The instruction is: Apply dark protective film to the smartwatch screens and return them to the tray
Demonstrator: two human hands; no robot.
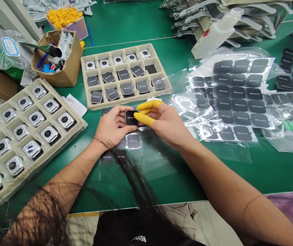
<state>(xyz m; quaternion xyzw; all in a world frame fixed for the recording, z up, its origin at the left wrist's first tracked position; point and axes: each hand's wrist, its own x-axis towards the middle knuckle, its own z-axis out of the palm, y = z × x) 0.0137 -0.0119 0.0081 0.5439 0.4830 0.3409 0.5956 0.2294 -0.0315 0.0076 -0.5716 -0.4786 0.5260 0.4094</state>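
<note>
A smartwatch body (130, 117) with a black HiFuture-printed face is between my two hands. My left hand (111, 126) grips it from the left, fingers behind and thumb along the lower edge. Yellow finger cots cover fingers of my right hand (159, 118), which pinches the watch's right side. Below them lies a clear sheet of dark HiFuture stickers (133, 140) on the green table. Just beyond my hands, a beige tray (124, 103) holds watch bodies, the back row with sensor side up and the others showing dark faces.
Another beige tray (59, 143) of silver watch bodies stands at left. Sticker sheets (237, 92) and clear film spread at right. A white bottle (216, 34), a cardboard box (59, 65) of odds and ends, and a box of yellow finger cots (64, 17) stand farther back.
</note>
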